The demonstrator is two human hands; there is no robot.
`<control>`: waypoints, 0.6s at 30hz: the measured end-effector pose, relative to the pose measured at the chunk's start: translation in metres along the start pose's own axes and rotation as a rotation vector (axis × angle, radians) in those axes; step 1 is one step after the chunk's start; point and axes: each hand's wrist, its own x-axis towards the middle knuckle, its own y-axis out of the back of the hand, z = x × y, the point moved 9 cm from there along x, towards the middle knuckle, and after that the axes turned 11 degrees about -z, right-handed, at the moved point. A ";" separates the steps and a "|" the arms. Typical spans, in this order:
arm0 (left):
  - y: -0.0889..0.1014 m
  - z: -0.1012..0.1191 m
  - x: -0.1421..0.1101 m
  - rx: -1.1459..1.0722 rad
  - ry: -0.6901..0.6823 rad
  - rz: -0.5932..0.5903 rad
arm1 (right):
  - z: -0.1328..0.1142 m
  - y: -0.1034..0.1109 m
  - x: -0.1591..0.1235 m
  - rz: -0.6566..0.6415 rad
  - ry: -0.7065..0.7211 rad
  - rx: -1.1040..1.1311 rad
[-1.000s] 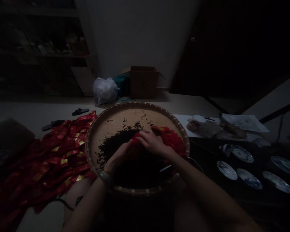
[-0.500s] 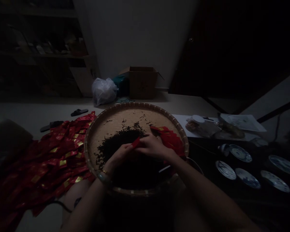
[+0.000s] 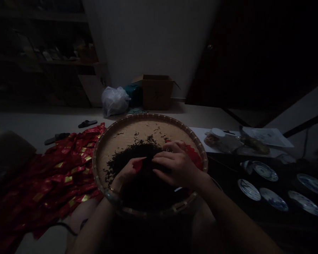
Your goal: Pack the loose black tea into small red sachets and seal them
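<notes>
A round woven bamboo tray (image 3: 159, 121) is in front of me, with a heap of dark dried leaves (image 3: 127, 155), which look like tea, across its near half. My left hand (image 3: 128, 172) grips a small red packet (image 3: 138, 165), held over the heap and partly hidden by the fingers. Just right of it, my right hand (image 3: 178, 165) hovers at the heap with fingers apart and bent downward; nothing shows in them. More red packets (image 3: 193, 157) lie in the tray beyond my right hand. Near my right wrist, a thin white object (image 3: 178, 189) lies on the leaves.
A big pile of red packets (image 3: 66, 176) covers the floor at left, near dark slippers (image 3: 87, 123). Behind the tray are a white plastic bag (image 3: 115, 100) and an open cardboard box (image 3: 157, 92). Blue-and-white plates (image 3: 265, 171) and a lidded jar (image 3: 214, 137) stand at right.
My right hand has come away from the red packet, moving right with its fingers spreading. My left hand still has the packet, now slightly lower and further left.
</notes>
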 end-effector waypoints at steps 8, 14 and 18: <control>-0.004 0.008 -0.007 0.055 0.010 -0.010 | -0.011 -0.012 0.002 -0.004 0.049 -0.117; 0.005 0.002 0.001 0.011 -0.038 -0.030 | -0.015 -0.028 0.005 -0.075 0.106 -0.093; 0.013 -0.001 0.004 -0.079 -0.062 0.013 | 0.011 -0.024 0.004 -0.093 0.020 0.227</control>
